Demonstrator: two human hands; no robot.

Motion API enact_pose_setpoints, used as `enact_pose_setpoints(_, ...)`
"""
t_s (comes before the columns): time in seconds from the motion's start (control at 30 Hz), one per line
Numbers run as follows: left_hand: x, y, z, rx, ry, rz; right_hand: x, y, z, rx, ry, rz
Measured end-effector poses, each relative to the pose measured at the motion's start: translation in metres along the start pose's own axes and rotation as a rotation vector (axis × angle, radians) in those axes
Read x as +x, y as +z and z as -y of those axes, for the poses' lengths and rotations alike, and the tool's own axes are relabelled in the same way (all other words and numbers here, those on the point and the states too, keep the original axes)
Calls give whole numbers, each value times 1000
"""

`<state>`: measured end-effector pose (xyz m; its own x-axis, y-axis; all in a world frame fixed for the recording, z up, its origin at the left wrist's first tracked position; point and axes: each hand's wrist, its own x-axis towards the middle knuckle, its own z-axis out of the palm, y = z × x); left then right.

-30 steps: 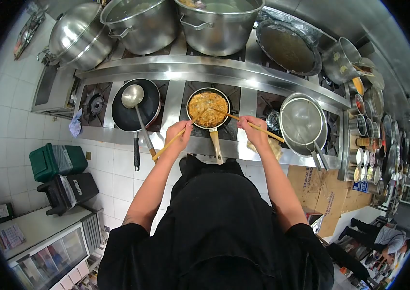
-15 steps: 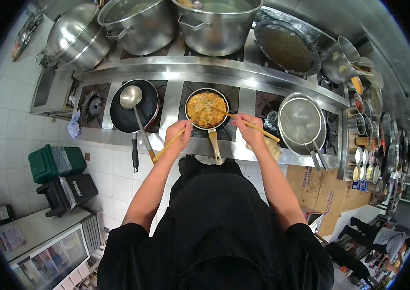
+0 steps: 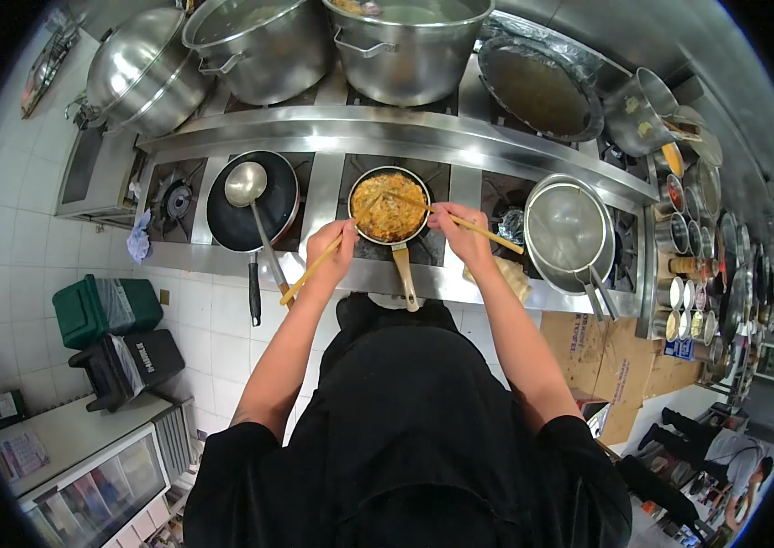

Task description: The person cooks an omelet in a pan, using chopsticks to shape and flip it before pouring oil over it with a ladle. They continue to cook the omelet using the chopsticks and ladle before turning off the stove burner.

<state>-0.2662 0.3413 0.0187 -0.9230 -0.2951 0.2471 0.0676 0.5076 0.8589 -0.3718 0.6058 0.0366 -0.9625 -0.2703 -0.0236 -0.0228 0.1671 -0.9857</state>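
A small frying pan sits on a middle burner, its tan handle pointing toward me. Golden, egg-like food with darker bits fills it. My left hand is closed round a wooden chopstick at the pan's lower left edge; the stick's front end is hard to make out. On the other side, my right hand grips a second wooden chopstick, whose tip reaches into the food. Left of the pan, a black wok-like pan holds a metal ladle.
Strainers lie over a burner on the right, near a folded cloth at the stove edge. Large pots line the raised back shelf. Ingredient containers stand far right. A person is in the lower right distance.
Both hands have shifted slightly left. The right chopstick's tip has moved a little left and up in the food; the left stick now reaches less visibly into the pan.
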Motion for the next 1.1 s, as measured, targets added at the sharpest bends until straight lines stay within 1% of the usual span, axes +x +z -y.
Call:
enact_pose_setpoints(0.07, 4, -3, 4, 39, -3, 24, 7, 9, -15, -4, 23, 4)
enact_pose_setpoints(0.13, 4, -2, 10, 71, -29, 64, 8, 11, -15, -10, 42, 3)
enact_pose_setpoints(0.2, 4, -4, 13, 87, -6, 64, 4, 3, -10, -269, -8, 22)
enact_pose_setpoints(0.37, 6, -9, 1, 86, 21, 33, 5, 7, 6, -127, -13, -5)
enact_pose_setpoints(0.43, 6, -9, -1, 42, 28, -29, 8, 17, 3, -69, -32, 2)
enact_pose_setpoints(0.5, 6, -7, 11, 96, 17, -8, 14, 27, -9, 73, 62, 10)
enact_pose_setpoints(0.53, 6, -6, 17, 148, 7, 12, 13, 25, -11, 75, 61, 9)
enact_pose_setpoints(0.6, 4, -4, 21, 209, 47, 18, 11, 18, -13, -241, -31, 61)
enact_pose_setpoints(0.63, 5, -3, 19, 268, 86, 21, 13, 18, -12, -242, -36, 65)
enact_pose_setpoints(0.7, 2, -5, 7, 212, 57, 20, 11, 18, -10, -190, -11, 26)
enact_pose_setpoints(0.77, 2, -11, -14, -55, -90, -54, 11, 22, 14, -166, -51, 13)
enact_pose_setpoints(0.8, 2, -11, -13, -54, -91, -53, 10, 25, 21, -139, -89, -2)
enact_pose_setpoints(0.83, 3, -14, -11, -36, -66, -53, 13, 30, 16, -135, -87, 0)
enact_pose_setpoints(0.9, 2, -18, -4, -14, -40, -55, 22, 41, -6, 39, -2, 16)
enact_pose_setpoints(0.93, 0, -17, 4, 47, -39, -25, 23, 43, -18, 41, -3, 16)
enact_pose_setpoints(0.97, -1, -15, 12, 106, -39, 4, 23, 41, -30, -21, -29, 27)
enact_pose_setpoints(1.0, -2, -14, 16, 106, -40, 2, 22, 39, -28, -85, -54, 40)
enact_pose_setpoints(1.07, -3, -13, 24, 249, 83, 2, 21, 32, -23, -114, -70, 42)
enact_pose_setpoints(1.1, -5, -15, 20, 249, 77, 0, 18, 31, -14, -141, -81, 41)
